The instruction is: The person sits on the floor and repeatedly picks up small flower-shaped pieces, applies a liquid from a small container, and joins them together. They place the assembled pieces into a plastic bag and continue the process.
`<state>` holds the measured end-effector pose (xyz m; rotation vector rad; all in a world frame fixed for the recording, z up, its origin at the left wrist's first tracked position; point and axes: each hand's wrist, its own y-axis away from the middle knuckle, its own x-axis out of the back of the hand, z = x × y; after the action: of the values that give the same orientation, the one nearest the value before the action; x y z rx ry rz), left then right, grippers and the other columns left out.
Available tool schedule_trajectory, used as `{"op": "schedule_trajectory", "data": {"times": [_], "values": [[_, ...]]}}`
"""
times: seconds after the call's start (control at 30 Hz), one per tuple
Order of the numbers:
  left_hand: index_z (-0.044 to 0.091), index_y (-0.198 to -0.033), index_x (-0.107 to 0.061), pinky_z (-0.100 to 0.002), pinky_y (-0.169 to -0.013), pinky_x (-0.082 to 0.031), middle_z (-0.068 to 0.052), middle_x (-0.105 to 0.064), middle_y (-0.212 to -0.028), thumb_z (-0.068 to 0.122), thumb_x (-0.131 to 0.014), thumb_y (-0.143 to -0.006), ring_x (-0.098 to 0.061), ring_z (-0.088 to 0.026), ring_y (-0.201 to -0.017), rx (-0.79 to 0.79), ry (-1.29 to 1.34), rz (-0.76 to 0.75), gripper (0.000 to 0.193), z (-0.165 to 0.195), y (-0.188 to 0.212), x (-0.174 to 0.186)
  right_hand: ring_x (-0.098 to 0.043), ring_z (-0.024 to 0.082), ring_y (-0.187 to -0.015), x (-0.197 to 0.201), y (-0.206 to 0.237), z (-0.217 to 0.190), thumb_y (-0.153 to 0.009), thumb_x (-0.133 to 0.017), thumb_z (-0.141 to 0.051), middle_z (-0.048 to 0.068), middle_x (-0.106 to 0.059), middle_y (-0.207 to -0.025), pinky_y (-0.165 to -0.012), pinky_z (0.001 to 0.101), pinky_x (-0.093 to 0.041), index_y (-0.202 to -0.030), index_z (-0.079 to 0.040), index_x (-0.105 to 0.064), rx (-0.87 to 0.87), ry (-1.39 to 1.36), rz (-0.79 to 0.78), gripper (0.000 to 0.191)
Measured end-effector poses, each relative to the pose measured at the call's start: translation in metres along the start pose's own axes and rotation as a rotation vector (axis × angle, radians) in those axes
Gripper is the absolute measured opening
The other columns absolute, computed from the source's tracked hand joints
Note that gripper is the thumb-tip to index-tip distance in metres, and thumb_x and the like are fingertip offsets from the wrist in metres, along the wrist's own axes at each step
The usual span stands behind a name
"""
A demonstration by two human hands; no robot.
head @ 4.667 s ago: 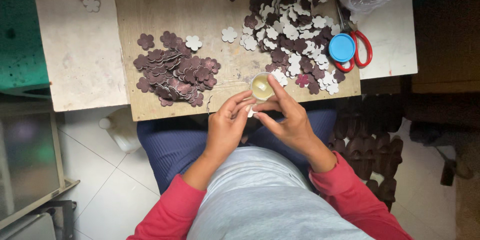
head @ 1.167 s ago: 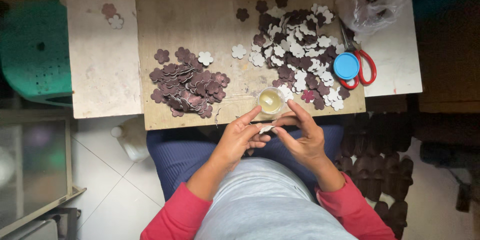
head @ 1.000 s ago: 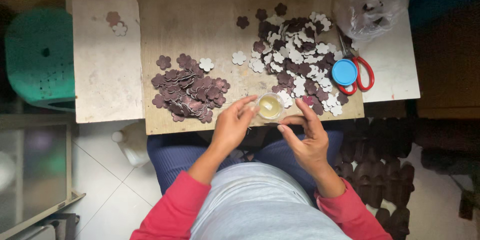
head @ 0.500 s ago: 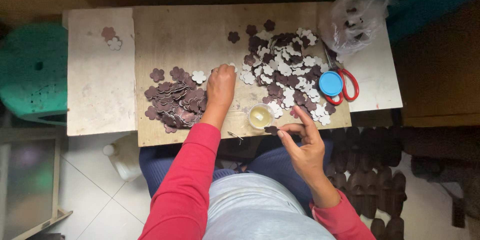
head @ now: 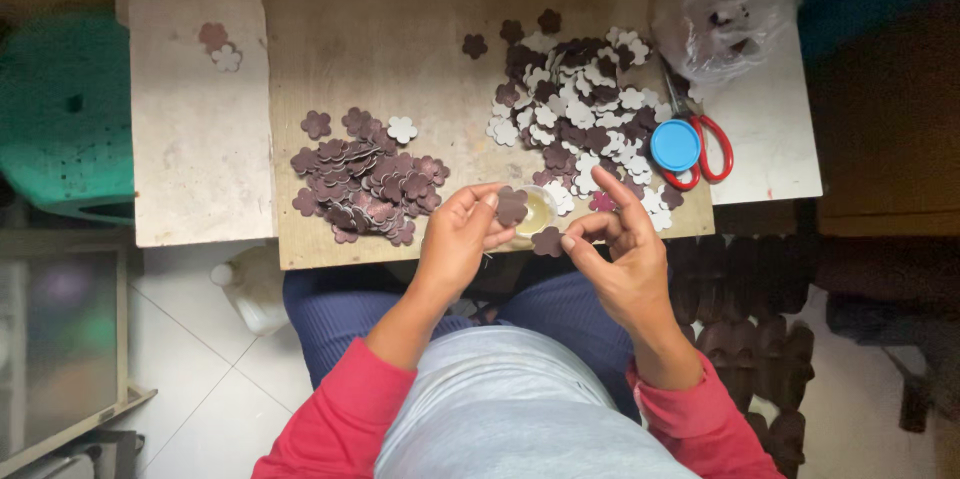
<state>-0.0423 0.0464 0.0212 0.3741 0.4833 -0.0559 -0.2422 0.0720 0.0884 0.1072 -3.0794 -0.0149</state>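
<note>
Tabletop (head: 400, 29): a wooden board flanked by white panels, seen from above, with the person seated at its near edge.

Green plastic stool (head: 65, 119) off the left end.

Clear plastic bag (head: 735, 9) on the far right corner, dark pieces inside.

Loose heap of flower cutouts (head: 585, 109) right of centre, maroon and white mixed, spread wide.

Stacked pile of maroon flowers (head: 365, 179) left of centre, tighter, with one white piece on its far edge.

Red-handled scissors (head: 700, 144) at the right edge of the loose heap, blue round lid (head: 676, 145) lying on them.

Two stray flowers (head: 218, 47) on the left white panel, one maroon and one white.

Left hand (head: 455, 239) at the near board edge, grip pinching a maroon flower piece (head: 512, 206) between thumb and fingertips, held just over the small glue cup (head: 537, 214).

Right hand (head: 620, 254) beside it, grip pinching a second maroon flower (head: 547, 242) between thumb and a curled finger, index finger sticking out toward the heap. That flower sits at the near rim of the cup, just off the board edge.

The two held pieces are close together but apart.
</note>
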Motion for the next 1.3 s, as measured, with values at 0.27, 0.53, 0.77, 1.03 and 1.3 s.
{"op": "schedule_trajectory", "data": {"times": [0.27, 0.53, 0.77, 1.03, 1.3], "values": [[0.0, -0.136, -0.06, -0.033, -0.09, -0.061, -0.011, -0.07, -0.118, 0.017, -0.049, -0.107, -0.073, -0.018, -0.103, 0.178, 0.109, -0.06, 0.036, -0.006, 0.052, 0.001, -0.064, 0.009, -0.086, -0.014, -0.002, -0.009, -0.086, -0.07, 0.007, 0.004, -0.068, -0.09, -0.083, 0.0242, -0.053, -0.157, 0.001, -0.038, -0.14, 0.037, -0.124, 0.078], [0.001, -0.138, -0.059, -0.035, -0.094, -0.061, -0.012, -0.069, -0.122, 0.018, -0.048, -0.108, -0.072, -0.021, -0.107, 0.159, 0.16, -0.085, 0.036, -0.012, 0.062, -0.003, -0.064, 0.008, -0.085, -0.016, 0.004, 0.0, -0.087, -0.069, 0.007, 0.003, -0.068, -0.091, -0.08, 0.0238, -0.053, -0.158, 0.001, -0.038, -0.16, 0.006, -0.117, 0.078], [0.0, -0.137, -0.059, -0.035, -0.094, -0.06, -0.011, -0.069, -0.124, 0.017, -0.048, -0.108, -0.071, -0.021, -0.108, 0.153, 0.178, -0.098, 0.035, -0.012, 0.062, -0.003, -0.065, 0.009, -0.087, -0.016, 0.004, 0.005, -0.087, -0.069, 0.007, 0.004, -0.068, -0.091, -0.082, 0.0239, -0.054, -0.158, 0.001, -0.038, -0.162, -0.008, -0.106, 0.077], [0.0, -0.137, -0.06, -0.035, -0.094, -0.06, -0.011, -0.069, -0.122, 0.018, -0.049, -0.108, -0.071, -0.019, -0.106, 0.134, 0.149, -0.099, 0.036, -0.013, 0.064, -0.003, -0.065, 0.007, -0.084, -0.018, 0.007, 0.001, -0.086, -0.069, 0.007, 0.004, -0.069, -0.09, -0.077, 0.0221, -0.052, -0.158, 0.0, -0.038, -0.165, 0.081, -0.089, 0.079], [-0.003, -0.133, -0.061, -0.029, -0.088, -0.059, -0.011, -0.072, -0.117, 0.013, -0.066, -0.1, -0.068, -0.012, -0.103, 0.068, 0.094, -0.091, 0.037, -0.018, 0.064, -0.006, -0.065, 0.007, -0.084, -0.022, 0.009, 0.0, -0.086, -0.07, 0.006, 0.003, -0.069, -0.091, -0.077, 0.0217, -0.053, -0.158, 0.0, -0.036, -0.151, 0.097, -0.077, 0.08]]}}
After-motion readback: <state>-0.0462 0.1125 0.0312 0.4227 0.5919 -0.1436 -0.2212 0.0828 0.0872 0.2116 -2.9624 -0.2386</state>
